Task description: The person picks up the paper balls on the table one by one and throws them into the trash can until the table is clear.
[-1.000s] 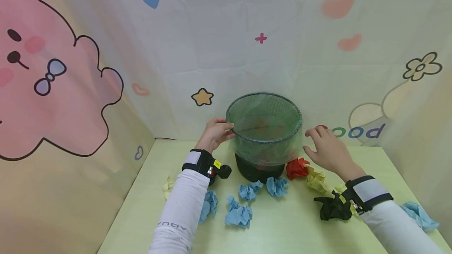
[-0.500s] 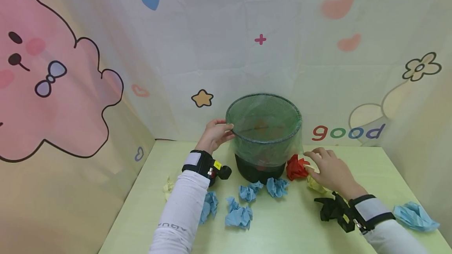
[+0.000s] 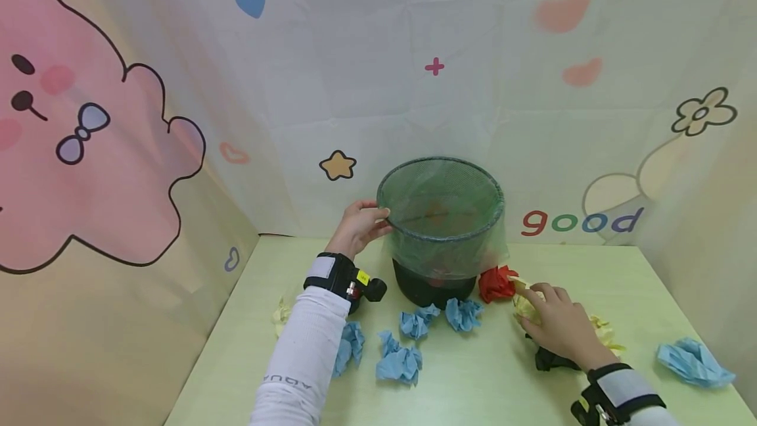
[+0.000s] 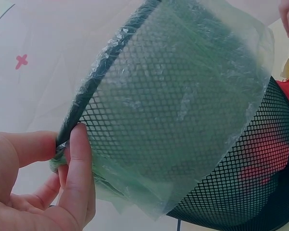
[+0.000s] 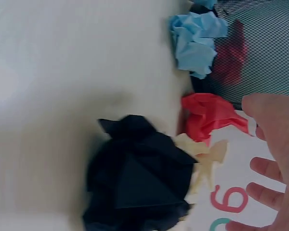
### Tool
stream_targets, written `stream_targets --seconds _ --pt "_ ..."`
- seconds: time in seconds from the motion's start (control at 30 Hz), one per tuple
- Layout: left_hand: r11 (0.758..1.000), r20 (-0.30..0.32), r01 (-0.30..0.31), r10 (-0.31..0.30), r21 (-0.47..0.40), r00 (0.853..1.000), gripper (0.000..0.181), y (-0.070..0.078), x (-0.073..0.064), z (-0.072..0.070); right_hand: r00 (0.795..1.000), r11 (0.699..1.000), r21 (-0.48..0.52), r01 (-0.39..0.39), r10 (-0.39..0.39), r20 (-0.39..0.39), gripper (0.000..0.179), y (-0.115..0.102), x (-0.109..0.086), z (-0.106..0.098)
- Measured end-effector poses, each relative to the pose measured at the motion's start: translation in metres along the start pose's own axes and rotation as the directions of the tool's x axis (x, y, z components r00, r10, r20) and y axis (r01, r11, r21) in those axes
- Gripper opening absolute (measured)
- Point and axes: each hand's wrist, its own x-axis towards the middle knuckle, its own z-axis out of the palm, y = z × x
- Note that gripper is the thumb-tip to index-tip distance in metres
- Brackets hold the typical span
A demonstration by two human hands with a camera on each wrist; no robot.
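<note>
A black mesh wastebasket [image 3: 434, 289] stands at the back of the table, lined with a thin green plastic bag [image 3: 443, 255] folded over its rim. My left hand [image 3: 358, 227] pinches the left side of that rim, thumb outside the bag's edge in the left wrist view. Over the right side of the table, my right hand [image 3: 562, 326] has its fingers spread and slightly bent. Its fingertips are right at a crumpled yellow paper [image 3: 525, 307]. A crumpled black paper [image 5: 139, 178] lies partly under that hand, and a crumpled red paper [image 3: 497, 283] sits beside the basket.
Several crumpled blue papers [image 3: 399, 361] lie in front of the basket, and another blue paper [image 3: 694, 361] is at the far right. More yellow paper [image 3: 604, 334] shows behind the right hand. A pale yellow ball [image 3: 281, 315] is at the left. A printed curtain [image 3: 355, 71] hangs behind.
My right hand has moved down from beside the basket's rim to the yellow paper, its fingers still apart. The left hand keeps its hold on the rim.
</note>
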Motion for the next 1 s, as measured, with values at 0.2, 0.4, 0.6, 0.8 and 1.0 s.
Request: stream_targets --seconds 0.2,0.4,0.6,0.8,1.0 --pt "1.000 0.007 0.000 0.000 -0.012 1.000 0.038 0.000 0.000 0.001 0.999 0.999 -0.035 -0.036 0.037 0.028 0.051 0.002 -0.015 0.010" --pt "1.000 0.007 0.004 -0.003 -0.010 1.000 0.038 0.000 0.001 0.001 0.995 0.996 -0.046 -0.071 0.074 0.066 0.054 0.007 -0.028 0.019" --pt "1.000 0.005 0.006 -0.006 -0.011 1.000 0.038 0.001 0.000 0.000 0.987 0.994 -0.043 -0.100 0.104 0.120 0.056 0.009 -0.039 0.031" --pt "1.000 0.000 0.008 -0.008 -0.017 1.000 0.038 0.001 -0.001 0.000 0.983 0.994 -0.026 -0.108 0.110 0.147 0.058 0.005 -0.049 0.038" --pt "1.000 0.002 0.008 -0.008 -0.016 1.000 0.038 0.001 -0.001 0.000 0.982 0.994 -0.042 -0.103 0.109 0.157 0.058 0.003 -0.055 0.044"
